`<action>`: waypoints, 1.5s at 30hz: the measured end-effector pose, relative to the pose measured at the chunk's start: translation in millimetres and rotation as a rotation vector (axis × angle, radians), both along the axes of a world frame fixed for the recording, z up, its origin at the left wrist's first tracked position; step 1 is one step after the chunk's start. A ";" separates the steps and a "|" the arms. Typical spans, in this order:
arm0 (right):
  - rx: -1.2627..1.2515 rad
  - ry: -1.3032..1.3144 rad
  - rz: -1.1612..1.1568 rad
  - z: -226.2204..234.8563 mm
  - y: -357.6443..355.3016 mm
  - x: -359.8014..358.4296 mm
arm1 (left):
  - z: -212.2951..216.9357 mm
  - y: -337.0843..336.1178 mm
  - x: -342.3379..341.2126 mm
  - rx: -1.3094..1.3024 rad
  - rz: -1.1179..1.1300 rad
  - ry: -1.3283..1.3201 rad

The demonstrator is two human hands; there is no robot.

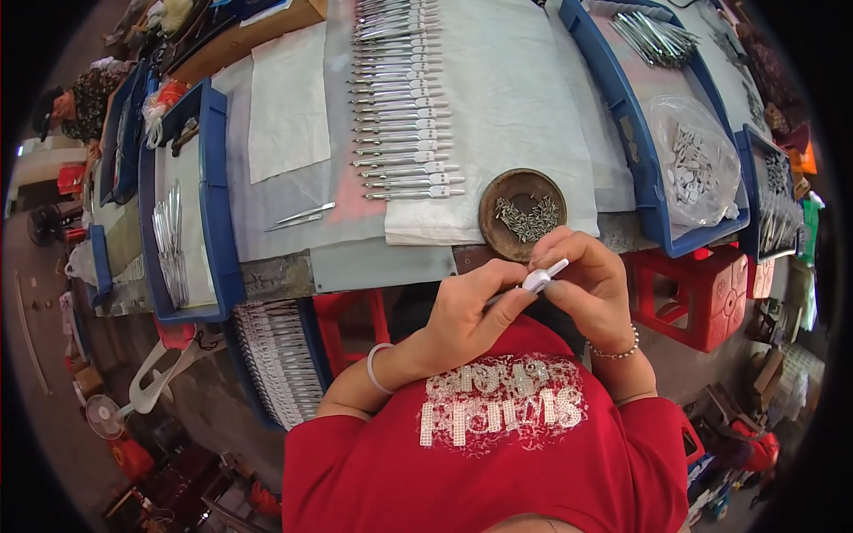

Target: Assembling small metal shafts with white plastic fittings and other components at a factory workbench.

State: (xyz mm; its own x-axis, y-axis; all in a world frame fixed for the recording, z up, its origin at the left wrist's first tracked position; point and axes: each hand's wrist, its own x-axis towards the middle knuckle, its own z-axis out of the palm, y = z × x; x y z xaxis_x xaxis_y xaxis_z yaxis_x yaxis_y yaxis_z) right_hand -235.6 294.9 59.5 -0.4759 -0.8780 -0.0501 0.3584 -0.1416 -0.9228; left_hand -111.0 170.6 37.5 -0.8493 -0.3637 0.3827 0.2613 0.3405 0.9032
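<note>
In front of my red shirt, both hands meet over the table's near edge around a small white plastic piece with a slim white end sticking out to the right. My left hand pinches it from the left between thumb and fingers. From the other side, my right hand grips it with thumb and fingertips, which partly cover it. Just beyond the hands sits a round brown bowl of tiny metal parts. Farther left, slim metal tools with white ends lie side by side in a long row.
Tweezers-like metal pieces rest left of the row. A blue tray with slender metal pieces stands at left; another blue tray at right holds metal rods and a clear bag of small parts. Below are a red stool and a filled crate.
</note>
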 end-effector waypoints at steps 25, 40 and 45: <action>0.061 -0.670 -0.011 -11.3 -67.2 -21.2 | -18.5 0.9 -2.1 1.806 -0.484 -0.393; 0.084 -0.678 -0.023 -5.1 -74.1 -14.8 | -37.1 8.7 5.7 1.995 -0.662 -0.181; 0.149 -0.632 0.048 -6.2 -76.6 -18.8 | -33.4 6.2 5.0 1.958 -0.636 -0.265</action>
